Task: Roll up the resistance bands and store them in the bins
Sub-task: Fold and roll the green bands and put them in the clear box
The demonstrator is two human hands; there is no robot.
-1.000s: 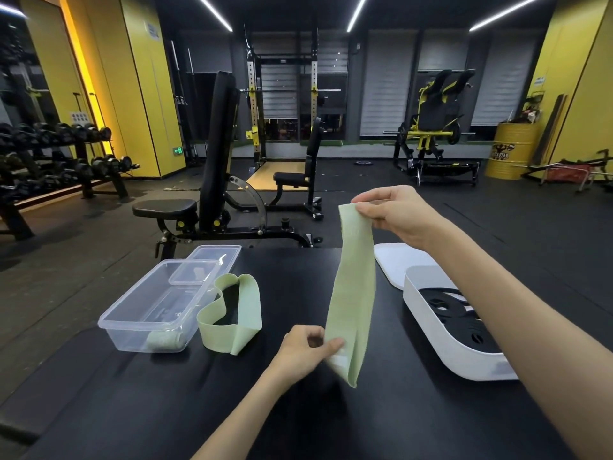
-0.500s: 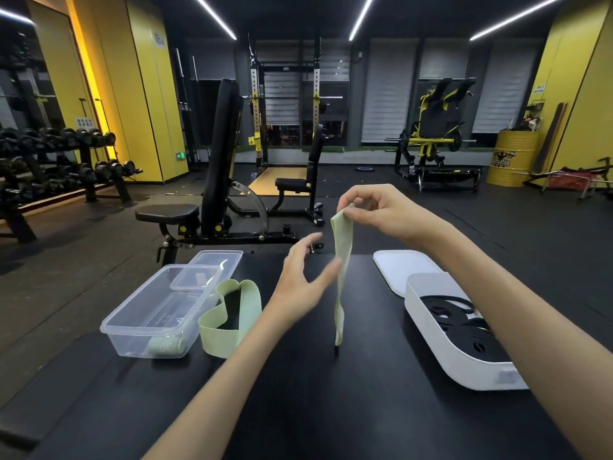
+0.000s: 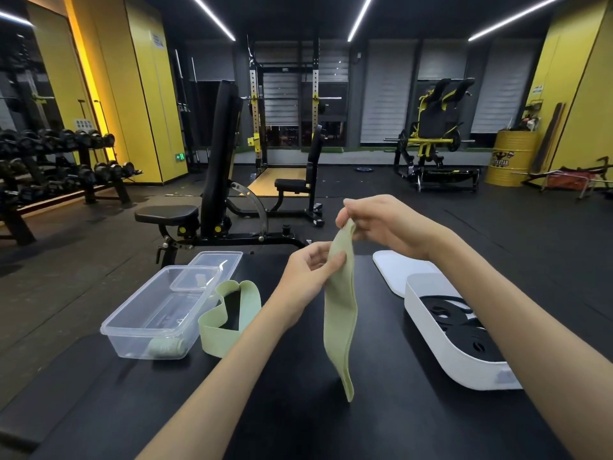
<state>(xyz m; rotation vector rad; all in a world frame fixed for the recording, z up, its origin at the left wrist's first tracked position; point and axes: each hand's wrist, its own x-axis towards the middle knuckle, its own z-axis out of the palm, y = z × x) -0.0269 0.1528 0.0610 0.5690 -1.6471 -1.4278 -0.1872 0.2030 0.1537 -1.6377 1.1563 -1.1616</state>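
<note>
A pale green resistance band point(image 3: 341, 313) hangs straight down over the black table. My right hand point(image 3: 381, 224) pinches its top end. My left hand point(image 3: 310, 275) pinches the band a little lower, thumb on its near face. A second green band point(image 3: 229, 315) lies as a loose loop on the table, beside a clear plastic bin point(image 3: 156, 313). Inside that bin, at its near end, lies a rolled green band point(image 3: 166, 347). A white bin point(image 3: 441, 340) at the right holds black bands point(image 3: 464, 330).
The clear lid point(image 3: 215, 263) leans on the clear bin's far end, and a white lid point(image 3: 398, 268) lies behind the white bin. A black weight bench point(image 3: 212, 180) stands just beyond the table's far edge. Dumbbell racks line the left wall.
My left hand let go of the band's bottom end, rose, and now pinches it near the top. The band turned and hangs free below. My right hand kept its hold.
</note>
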